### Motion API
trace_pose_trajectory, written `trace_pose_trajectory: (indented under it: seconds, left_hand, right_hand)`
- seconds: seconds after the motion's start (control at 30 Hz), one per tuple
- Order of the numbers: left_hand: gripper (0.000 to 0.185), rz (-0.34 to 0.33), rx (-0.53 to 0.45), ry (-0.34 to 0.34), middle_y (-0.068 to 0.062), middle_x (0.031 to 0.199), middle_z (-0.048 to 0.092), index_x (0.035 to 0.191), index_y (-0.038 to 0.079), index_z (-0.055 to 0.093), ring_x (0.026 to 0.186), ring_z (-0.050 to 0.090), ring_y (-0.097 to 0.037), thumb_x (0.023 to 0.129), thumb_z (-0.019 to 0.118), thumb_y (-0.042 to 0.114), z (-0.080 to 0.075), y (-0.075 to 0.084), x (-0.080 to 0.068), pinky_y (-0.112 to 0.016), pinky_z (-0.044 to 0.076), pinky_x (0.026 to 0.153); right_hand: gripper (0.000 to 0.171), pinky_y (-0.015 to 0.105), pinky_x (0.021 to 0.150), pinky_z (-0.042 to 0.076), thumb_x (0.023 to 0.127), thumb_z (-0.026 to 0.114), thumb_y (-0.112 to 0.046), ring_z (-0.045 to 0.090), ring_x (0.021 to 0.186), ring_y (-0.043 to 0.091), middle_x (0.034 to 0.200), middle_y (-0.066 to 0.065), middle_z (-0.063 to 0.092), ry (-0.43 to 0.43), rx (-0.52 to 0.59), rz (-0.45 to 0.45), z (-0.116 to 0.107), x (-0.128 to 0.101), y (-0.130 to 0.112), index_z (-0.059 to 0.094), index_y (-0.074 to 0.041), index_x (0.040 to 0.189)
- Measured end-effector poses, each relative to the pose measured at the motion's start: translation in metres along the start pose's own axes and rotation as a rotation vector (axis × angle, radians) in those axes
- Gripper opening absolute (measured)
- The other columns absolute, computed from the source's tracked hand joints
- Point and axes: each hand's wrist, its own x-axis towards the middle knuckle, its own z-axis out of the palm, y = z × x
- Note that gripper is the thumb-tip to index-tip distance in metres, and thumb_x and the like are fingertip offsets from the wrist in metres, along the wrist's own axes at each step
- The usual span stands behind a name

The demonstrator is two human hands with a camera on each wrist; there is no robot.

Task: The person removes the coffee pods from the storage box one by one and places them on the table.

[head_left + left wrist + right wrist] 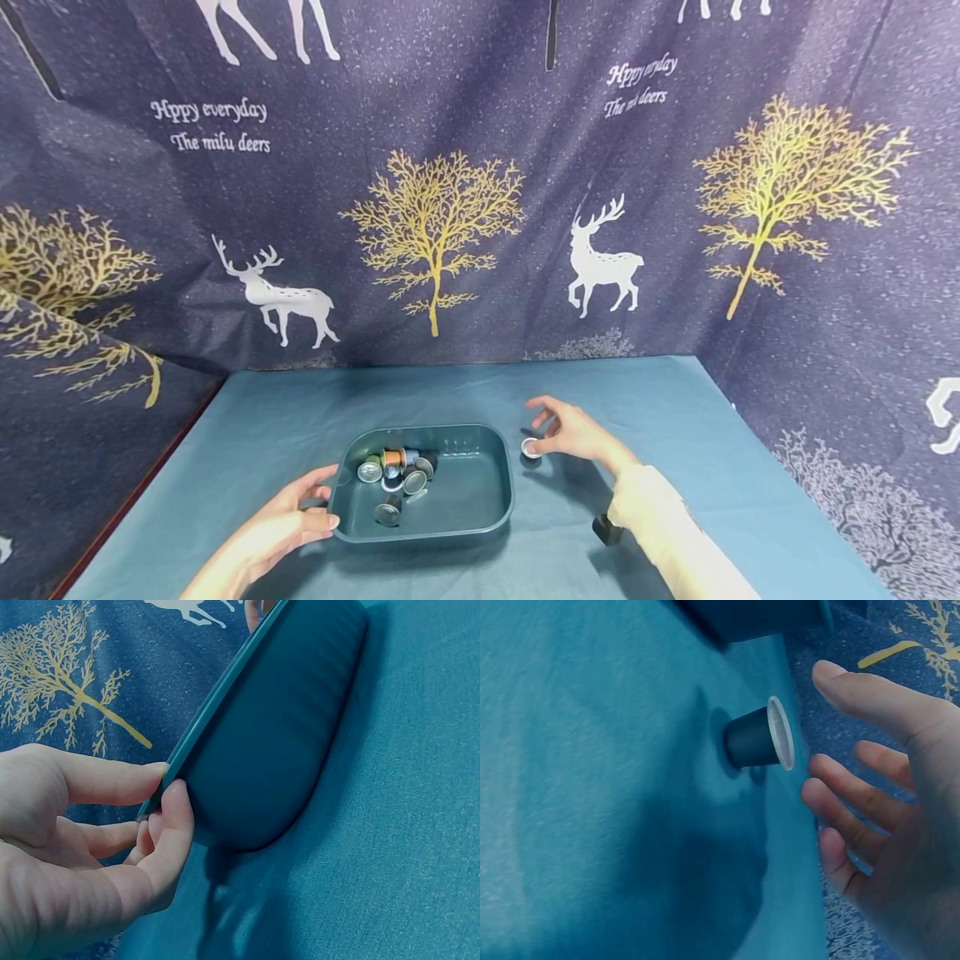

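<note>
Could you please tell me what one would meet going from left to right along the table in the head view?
Left hand at the tray's rim, then the teal tray holding a cluster of capsules, then the lone capsule on the cloth, then the right hand beside it.

the head camera looks forward and down from above the near edge of the surface, taking in both hands and the tray. each wrist camera sits very close beside its hand; the left shares the tray's wall, the right shares the capsule.
</note>
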Motion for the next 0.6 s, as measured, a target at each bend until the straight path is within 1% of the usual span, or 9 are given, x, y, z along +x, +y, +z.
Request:
trace_pose_trajectory:
  seconds: [0.13, 0.23, 0.37, 0.6]
  left_hand:
    - [0.091, 0.002, 0.000, 0.000, -0.025, 0.131, 0.021, 0.155, -0.007, 0.001, 0.092, 0.053, -0.017, 0.090, 0.064, 0.006, 0.000, 0.000, 0.000, -0.034, 0.053, 0.089]
    - [0.092, 0.005, 0.000, -0.004, -0.024, 0.130, 0.021, 0.155, -0.007, 0.001, 0.091, 0.053, -0.016, 0.090, 0.064, 0.007, 0.000, 0.000, 0.000, -0.033, 0.052, 0.089]
    - [0.092, 0.008, 0.001, -0.009, -0.024, 0.129, 0.022, 0.154, -0.008, 0.000, 0.091, 0.054, -0.016, 0.089, 0.063, 0.006, -0.001, 0.000, 0.000, -0.033, 0.052, 0.088]
    - [0.091, 0.005, 0.000, -0.004, -0.023, 0.128, 0.021, 0.154, -0.007, 0.000, 0.091, 0.052, -0.017, 0.090, 0.063, 0.006, 0.000, 0.000, -0.001, -0.033, 0.052, 0.089]
  right_hand:
    - [0.071, 0.034, 0.079, 0.053, 0.079, 0.082, -0.029, 0.065, 0.092, 0.020, 0.114, 0.015, 0.066, 0.008, -0.003, -0.026, -0.004, 0.002, -0.006, 0.050, -0.015, 0.141]
    - [0.071, 0.035, 0.077, 0.053, 0.080, 0.082, -0.029, 0.065, 0.093, 0.022, 0.116, 0.017, 0.065, 0.006, -0.007, -0.047, -0.007, 0.005, -0.011, 0.049, -0.015, 0.141]
    - [0.070, 0.034, 0.077, 0.052, 0.081, 0.081, -0.031, 0.064, 0.096, 0.021, 0.118, 0.016, 0.065, -0.003, -0.015, -0.056, -0.010, 0.010, -0.020, 0.050, -0.017, 0.142]
    - [0.066, 0.037, 0.084, 0.052, 0.081, 0.081, -0.031, 0.066, 0.099, 0.023, 0.116, 0.011, 0.066, -0.002, -0.017, -0.100, -0.015, 0.022, -0.038, 0.052, -0.020, 0.140]
